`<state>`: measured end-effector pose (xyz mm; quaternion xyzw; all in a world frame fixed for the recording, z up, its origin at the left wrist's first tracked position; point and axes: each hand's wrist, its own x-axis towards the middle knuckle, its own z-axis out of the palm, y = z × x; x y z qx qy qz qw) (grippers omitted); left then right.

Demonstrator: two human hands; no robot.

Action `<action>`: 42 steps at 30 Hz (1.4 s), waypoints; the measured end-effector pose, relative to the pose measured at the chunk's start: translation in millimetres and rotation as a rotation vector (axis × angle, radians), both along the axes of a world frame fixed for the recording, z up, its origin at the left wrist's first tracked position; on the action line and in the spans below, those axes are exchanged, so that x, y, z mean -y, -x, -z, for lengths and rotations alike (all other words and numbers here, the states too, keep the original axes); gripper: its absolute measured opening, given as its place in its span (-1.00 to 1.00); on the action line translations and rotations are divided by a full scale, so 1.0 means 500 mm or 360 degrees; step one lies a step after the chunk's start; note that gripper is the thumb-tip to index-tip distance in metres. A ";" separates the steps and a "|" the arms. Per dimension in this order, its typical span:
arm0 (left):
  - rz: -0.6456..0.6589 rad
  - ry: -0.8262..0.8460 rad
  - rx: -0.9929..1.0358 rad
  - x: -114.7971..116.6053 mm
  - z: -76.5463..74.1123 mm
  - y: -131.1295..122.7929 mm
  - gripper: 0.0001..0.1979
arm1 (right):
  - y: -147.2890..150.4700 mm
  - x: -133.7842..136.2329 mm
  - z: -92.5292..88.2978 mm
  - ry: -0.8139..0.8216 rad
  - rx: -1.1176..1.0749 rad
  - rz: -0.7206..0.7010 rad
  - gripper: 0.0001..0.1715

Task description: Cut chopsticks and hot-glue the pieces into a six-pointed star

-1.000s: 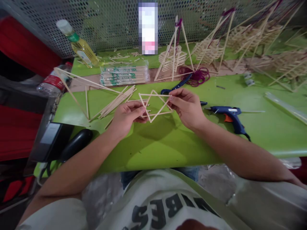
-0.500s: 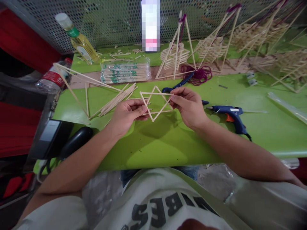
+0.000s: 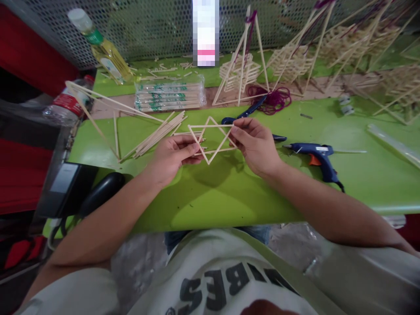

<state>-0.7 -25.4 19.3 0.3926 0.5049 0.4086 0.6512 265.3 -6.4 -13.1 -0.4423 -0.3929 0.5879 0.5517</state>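
Your left hand (image 3: pixel 172 157) and right hand (image 3: pixel 257 146) pinch opposite sides of a pale, six-pointed wooden-stick star (image 3: pixel 211 126), held between your fingertips. Judged light and stiff but fragile at its joints; grip gently, near corners or crossings.

Dim, uneven indoor light, seemingly from above. My green counter (image 3: pixel 377 188) reads midtone, pale glare along its right front edge, soft-edged shadow below my hands (image 3: pixel 257 146). Far left goes murky, red fabric (image 3: pixel 19 175) sinking to near black. Pixelated block (image 3: pixel 206 33) up top is the brightest patch, whites blown. Glints on the plastic-wrapped sticks (image 3: pixel 170 94). Wide-angle stretch pulls my forearms (image 3: pixel 311 205) long. Stick star (image 3: pixel 211 126) mid-frame reasonably sharp; stick frames (image 3: pixel 402 85) far right smeared, my shirt (image 3: pixel 229 249) soft.
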 end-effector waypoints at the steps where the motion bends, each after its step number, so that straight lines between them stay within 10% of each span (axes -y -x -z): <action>1: -0.0006 0.0003 -0.0014 -0.001 0.001 0.001 -0.37 | -0.002 0.001 0.004 0.0008 0.0018 -0.0010 -0.40; 42: 0.0113 -0.0071 -0.0226 -0.002 -0.015 0.003 -0.36 | -0.001 0.018 -0.014 0.0073 0.0292 -0.0179 -0.26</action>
